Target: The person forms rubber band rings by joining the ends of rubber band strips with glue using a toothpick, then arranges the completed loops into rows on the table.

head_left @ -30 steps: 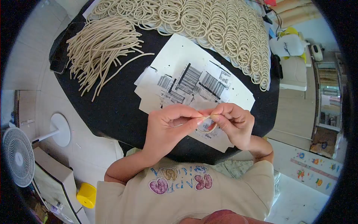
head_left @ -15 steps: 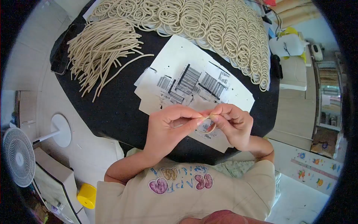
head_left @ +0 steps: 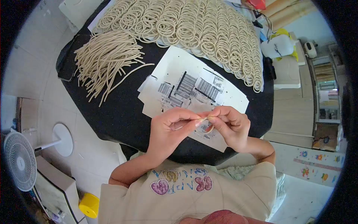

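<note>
Between my two hands a beige cord (head_left: 204, 131) is bent into a small ring, its ends meeting at my fingertips. My left hand (head_left: 169, 128) pinches one side with thumb and forefinger. My right hand (head_left: 232, 127) pinches the other side, close against it; the exact join is hidden by the fingertips. Beneath the hands lies a white cardboard sheet (head_left: 160, 98) printed with barcodes. To the left, a pile of straight beige cords (head_left: 108, 59) rests on the black tabletop (head_left: 115, 115), with one cord sticking out toward the sheet.
Overlapping rows of finished beige rings (head_left: 186, 30) cover the far side of the table. A white fan (head_left: 20, 161) and a yellow container (head_left: 89, 205) stand on the floor at left. A white jug (head_left: 278, 46) sits at the right, near shelves (head_left: 328, 93).
The view has shifted slightly, so the table sits a little lower in it. Both hands keep their pinch on the looped cord, with hardly any movement.
</note>
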`<state>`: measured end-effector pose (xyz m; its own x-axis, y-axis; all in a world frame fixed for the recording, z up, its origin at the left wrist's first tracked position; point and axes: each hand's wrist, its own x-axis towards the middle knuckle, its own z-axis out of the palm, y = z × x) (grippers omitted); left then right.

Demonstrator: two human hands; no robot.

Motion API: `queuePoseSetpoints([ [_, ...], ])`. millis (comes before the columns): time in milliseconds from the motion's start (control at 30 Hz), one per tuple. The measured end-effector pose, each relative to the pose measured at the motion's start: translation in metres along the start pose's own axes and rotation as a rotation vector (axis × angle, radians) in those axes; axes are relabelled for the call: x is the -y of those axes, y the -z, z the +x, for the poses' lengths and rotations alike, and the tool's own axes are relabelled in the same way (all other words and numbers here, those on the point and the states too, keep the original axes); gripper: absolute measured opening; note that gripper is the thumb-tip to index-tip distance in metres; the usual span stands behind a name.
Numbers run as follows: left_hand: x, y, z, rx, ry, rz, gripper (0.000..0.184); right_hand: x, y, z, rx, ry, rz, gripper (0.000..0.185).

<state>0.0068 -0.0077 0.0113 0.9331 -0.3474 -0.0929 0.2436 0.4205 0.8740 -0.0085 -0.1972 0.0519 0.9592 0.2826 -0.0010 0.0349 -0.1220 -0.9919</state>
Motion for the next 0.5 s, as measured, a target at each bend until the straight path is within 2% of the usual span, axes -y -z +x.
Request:
queuePoseSetpoints([
  [67, 0.0, -0.001, 0.0, 0.041, -0.011, -0.086, 0.01, 0.005, 0.003, -0.001, 0.007, 0.105, -0.145, 0.011],
  [167, -0.007, -0.001, 0.0, 0.124, -0.039, -0.12, 0.011, 0.015, 0.004, 0.006, -0.117, 0.276, -0.117, 0.013],
  [200, -0.01, -0.001, -0.001, 0.154, -0.049, -0.116, 0.012, 0.019, 0.005, 0.009, -0.152, 0.176, -0.069, 0.012],
  [300, -0.009, 0.001, 0.001, 0.186, -0.166, -0.121, 0.013, 0.015, 0.013, 0.024, 0.13, 0.045, -0.072, 0.009],
  [333, -0.011, 0.001, 0.001, 0.182, -0.176, -0.128, 0.013, 0.013, 0.01, 0.024, 0.157, -0.095, 0.156, 0.009],
  [500, -0.012, 0.0, 0.002, 0.17, -0.208, -0.128, 0.013, 0.003, 0.007, 0.027, 0.249, -0.268, 0.376, 0.013],
])
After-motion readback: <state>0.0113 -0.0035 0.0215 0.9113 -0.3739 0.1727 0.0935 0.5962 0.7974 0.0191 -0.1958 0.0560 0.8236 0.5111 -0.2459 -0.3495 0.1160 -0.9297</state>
